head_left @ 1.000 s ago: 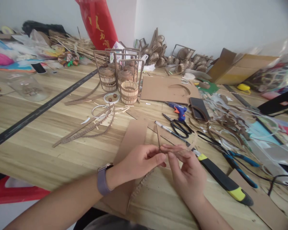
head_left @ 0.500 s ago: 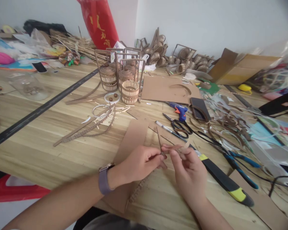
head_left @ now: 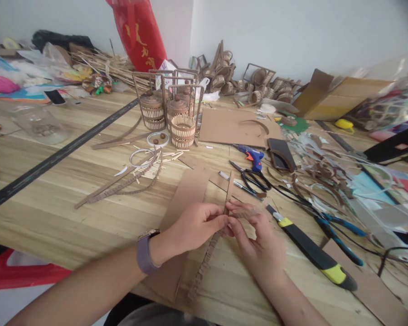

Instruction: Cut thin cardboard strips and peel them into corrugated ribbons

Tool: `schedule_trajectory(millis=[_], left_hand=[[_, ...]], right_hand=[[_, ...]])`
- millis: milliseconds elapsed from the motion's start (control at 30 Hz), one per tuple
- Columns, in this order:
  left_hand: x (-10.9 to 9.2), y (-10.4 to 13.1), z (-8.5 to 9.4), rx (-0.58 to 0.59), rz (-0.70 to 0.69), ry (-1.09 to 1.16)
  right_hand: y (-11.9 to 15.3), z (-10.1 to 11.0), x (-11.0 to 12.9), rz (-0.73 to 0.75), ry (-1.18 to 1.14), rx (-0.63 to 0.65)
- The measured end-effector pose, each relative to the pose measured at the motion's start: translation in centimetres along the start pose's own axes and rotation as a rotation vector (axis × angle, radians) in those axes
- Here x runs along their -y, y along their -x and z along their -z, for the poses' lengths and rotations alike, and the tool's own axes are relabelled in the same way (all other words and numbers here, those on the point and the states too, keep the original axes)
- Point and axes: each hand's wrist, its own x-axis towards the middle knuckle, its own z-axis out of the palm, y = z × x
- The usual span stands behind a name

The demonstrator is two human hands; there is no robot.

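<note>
Fingers closed, my left hand pinches a narrow brown cardboard strip. My right hand grips the same strip, its fingertips against those of my left hand. The strip's flat end points up and away past my fingers, while its ridged, corrugated length hangs toward the table edge. Fingertips cover the part between. Under my left forearm and hand lies a flat piece of cardboard. A utility knife with a black and yellow handle lies right of my right hand. Black scissors rest just beyond both hands.
A blue glue gun and a phone lie farther back. Several small stick buckets stand in the middle. Loose sticks and strips lie left. Pliers and cables are at right, near cardboard scraps. A cardboard box sits behind.
My right hand has shifted slightly left, closer to my left fingertips. The strip has turned so its flat side shows, and more of its ridged length is visible below my hands.
</note>
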Motion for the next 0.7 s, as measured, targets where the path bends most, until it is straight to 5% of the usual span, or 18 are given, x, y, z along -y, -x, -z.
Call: schedule_trajectory(millis=[133, 400, 700], left_hand=[[-0.12, 0.29, -0.34, -0.028, 0.019, -0.083], [0.5, 0.4, -0.11, 0.008, -0.021, -0.203], [0.26, -0.16, -0.15, -0.019, 0.045, 0.11]], right_hand=[[0.07, 0.0, 0.21, -0.044, 0.006, -0.018], [0.29, -0.02, 0.39, -0.415, -0.293, -0.051], [0.2, -0.13, 0.13, 0.007, -0.013, -0.045]])
